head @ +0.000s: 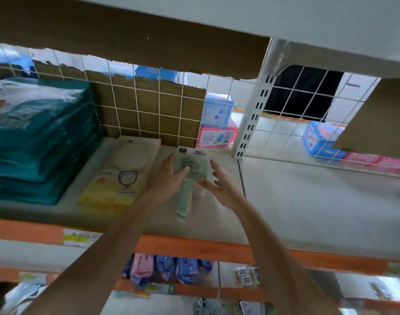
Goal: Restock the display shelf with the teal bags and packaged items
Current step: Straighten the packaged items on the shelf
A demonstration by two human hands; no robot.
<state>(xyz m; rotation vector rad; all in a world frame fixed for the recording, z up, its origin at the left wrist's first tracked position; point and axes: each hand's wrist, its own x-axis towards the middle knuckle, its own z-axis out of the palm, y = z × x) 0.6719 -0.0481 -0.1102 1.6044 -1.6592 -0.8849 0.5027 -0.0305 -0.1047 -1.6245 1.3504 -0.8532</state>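
Mid-frame, the left hand point(169, 176) and right hand point(221, 185), fingers spread, flank a green packaged item point(195, 165). Teal bags point(35, 137) sit stacked at left.

Bare left hand point(168, 178), bare right hand point(224, 189), slim uncovered forearms point(117, 235)

With fingers spread, the left hand point(169, 176) and right hand point(221, 187) flanked a green packaged item point(183, 201) lying flat on the shelf point(308, 201), right of a yellow pack point(112, 187) and the stacked teal bags point(35, 142).
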